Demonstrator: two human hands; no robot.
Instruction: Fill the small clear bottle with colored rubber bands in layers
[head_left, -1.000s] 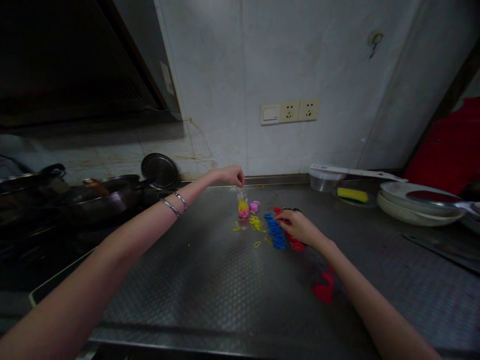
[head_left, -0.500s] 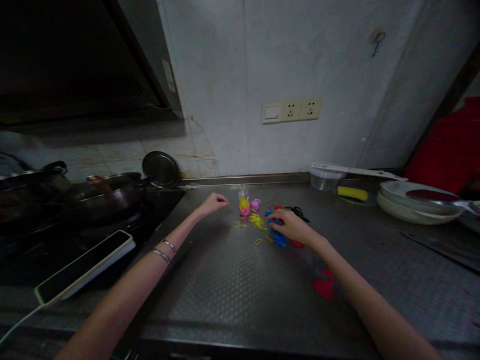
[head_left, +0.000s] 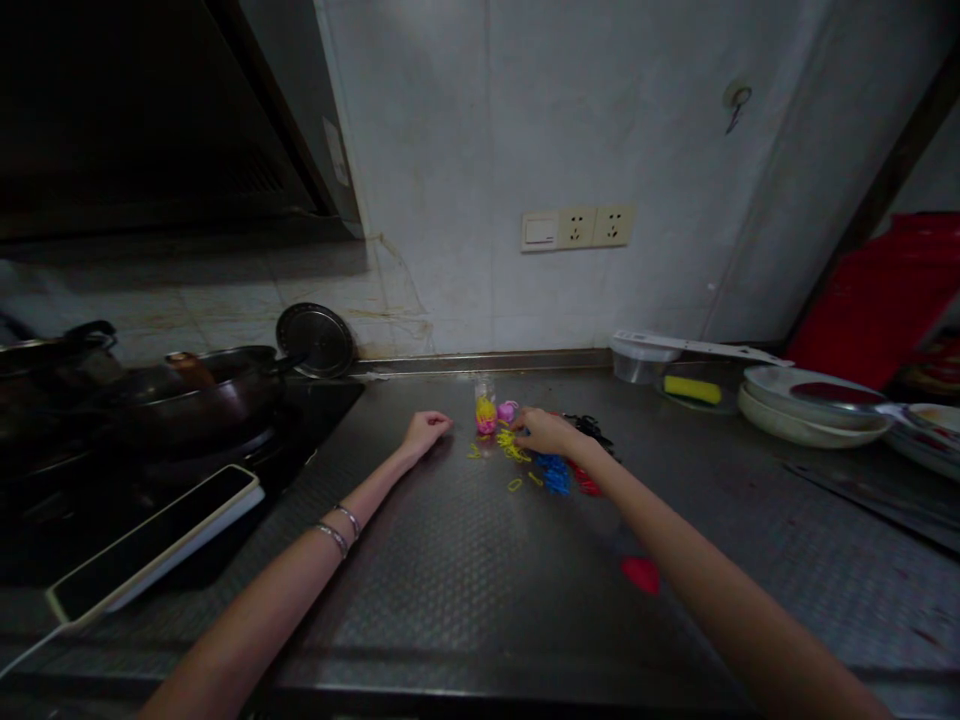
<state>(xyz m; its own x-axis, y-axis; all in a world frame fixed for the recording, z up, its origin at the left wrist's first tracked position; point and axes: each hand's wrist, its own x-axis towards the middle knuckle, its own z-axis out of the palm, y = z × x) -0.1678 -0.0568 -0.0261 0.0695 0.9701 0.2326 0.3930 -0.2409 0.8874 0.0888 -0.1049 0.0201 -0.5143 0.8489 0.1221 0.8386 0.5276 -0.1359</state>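
My right hand [head_left: 546, 432] reaches down at a heap of small yellow rubber bands [head_left: 513, 447], its fingers bent together at the upper edge. What its fingertips hold is too small to see. Left of the heap, my left hand [head_left: 427, 431] rests low over the counter with curled fingers; whatever may be inside is hidden. Between the hands stands a small clear bottle [head_left: 486, 408], part filled with yellow and pink bands. Beside it sits a pink cap-like piece [head_left: 507, 410]. Blue bands [head_left: 553, 474], red bands [head_left: 585, 481] and black bands [head_left: 589, 429] lie in heaps around my right hand.
A red flat piece [head_left: 640, 574] lies near my right forearm. On the left are a phone-like device [head_left: 154, 545] with a cable and a pan [head_left: 202, 390] on the stove. At right stand a plastic tub [head_left: 643, 362], a yellow sponge [head_left: 692, 390] and stacked bowls [head_left: 810, 420].
My right hand has moved left, from above the blue bands to the yellow ones. My left hand has dropped slightly closer to the counter. The view has shifted a little.
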